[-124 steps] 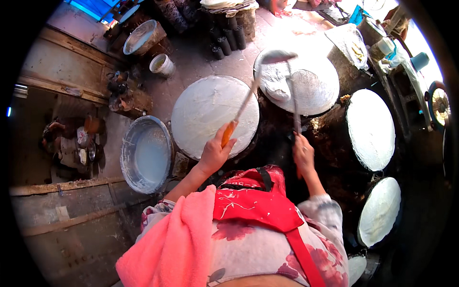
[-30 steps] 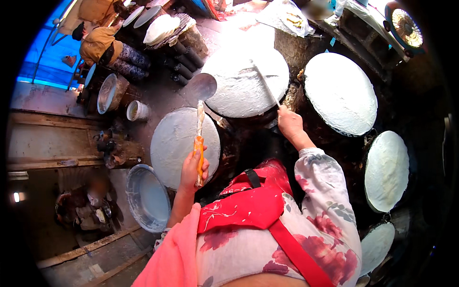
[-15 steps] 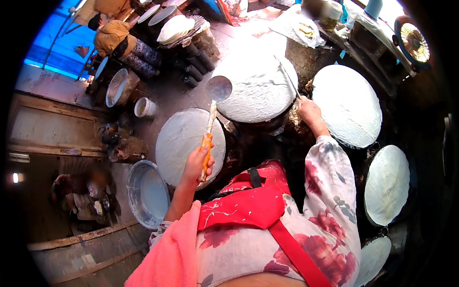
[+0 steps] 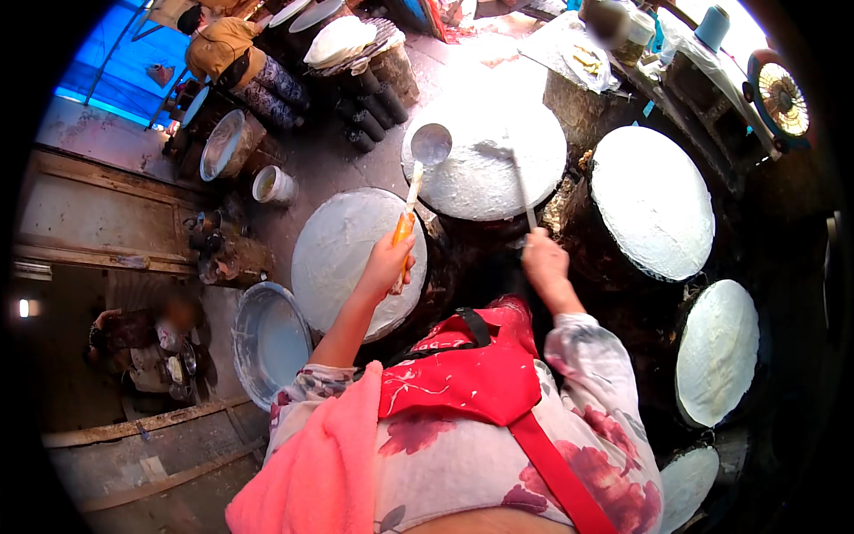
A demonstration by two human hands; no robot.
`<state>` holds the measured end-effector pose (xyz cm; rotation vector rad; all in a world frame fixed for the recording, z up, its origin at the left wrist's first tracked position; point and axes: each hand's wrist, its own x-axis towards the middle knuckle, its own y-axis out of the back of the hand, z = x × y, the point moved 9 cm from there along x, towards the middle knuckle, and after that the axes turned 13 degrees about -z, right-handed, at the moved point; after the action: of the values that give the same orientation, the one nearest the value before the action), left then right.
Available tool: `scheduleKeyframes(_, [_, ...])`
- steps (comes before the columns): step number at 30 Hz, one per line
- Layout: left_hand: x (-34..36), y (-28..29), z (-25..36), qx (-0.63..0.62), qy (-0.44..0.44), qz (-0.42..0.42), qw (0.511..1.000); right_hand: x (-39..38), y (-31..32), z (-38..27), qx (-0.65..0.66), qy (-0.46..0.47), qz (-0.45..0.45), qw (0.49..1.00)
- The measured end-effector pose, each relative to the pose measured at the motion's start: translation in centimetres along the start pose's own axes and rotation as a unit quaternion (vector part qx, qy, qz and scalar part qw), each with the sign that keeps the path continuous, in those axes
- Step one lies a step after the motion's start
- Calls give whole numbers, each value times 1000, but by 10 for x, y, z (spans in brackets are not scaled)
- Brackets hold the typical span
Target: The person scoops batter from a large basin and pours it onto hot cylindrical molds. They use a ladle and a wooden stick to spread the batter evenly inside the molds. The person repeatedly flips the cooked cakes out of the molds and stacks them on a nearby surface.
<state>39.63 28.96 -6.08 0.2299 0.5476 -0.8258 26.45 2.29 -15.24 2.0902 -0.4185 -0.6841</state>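
Note:
My left hand [image 4: 389, 262] is closed round the orange-wrapped handle of a ladle [image 4: 431, 145]. The ladle's round metal bowl hangs over the left edge of a large round griddle spread with white batter [image 4: 480, 182]. In my right hand [image 4: 545, 261] is a long thin metal spatula [image 4: 521, 189], its far end over the middle of that same griddle; strong glare hides whether the tip touches the batter. Below my left hand lies another white-coated griddle [image 4: 342, 258], and to the right of my right hand stands a third [image 4: 654, 200].
A metal basin of whitish liquid [image 4: 289, 347] sits at the left. More coated griddles [image 4: 719, 351] line the right side. A white bucket [image 4: 274, 186], a stack of white flatbreads [image 4: 341, 43] and a fan [image 4: 779, 96] stand farther off. Two people work at the left.
My right hand has moved left and nearer to me, drawing the spatula across the griddle. My left hand with the ladle has shifted slightly right and away from me.

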Motion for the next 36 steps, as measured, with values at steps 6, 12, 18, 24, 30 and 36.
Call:
scheduleKeyframes(6, [15,-2,7,-2,2,4,1000,33,14,-46,20,66,-3,998])
scheduleKeyframes(12, [23,-16,18,-36,13,-20,999,18,-12,-51,52,56,-15,997])
scheduleKeyframes(18, [12,-20,19,-199,5,-66,978,17,-37,-101,200,118,-40,972])
scheduleKeyframes(24, [-22,6,7,-315,-52,-39,947,-25,19,-155,196,249,-1,948])
scheduleKeyframes(30, [-28,-5,42,-485,-106,-183,849,32,76,-70,64,132,80,986])
scheduleKeyframes(36, [-68,18,48,-493,-152,-171,840,41,18,-52,-105,107,-37,988])
